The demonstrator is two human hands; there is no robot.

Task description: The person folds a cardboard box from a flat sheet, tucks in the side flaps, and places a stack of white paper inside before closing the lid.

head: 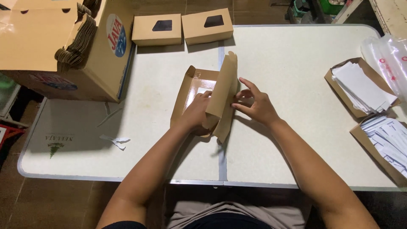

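Kraft box blank (199, 91) half-folded on table (296, 63); left hand (196, 112), right hand (256, 106) both pinch its flap

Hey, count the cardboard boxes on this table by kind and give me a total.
Finished small window boxes: 2, one beside the other
Half-folded window box held in left hand and right hand: 1
Open trays of white paper: 2, one and one
Large shipping carton: 1
Total: 6
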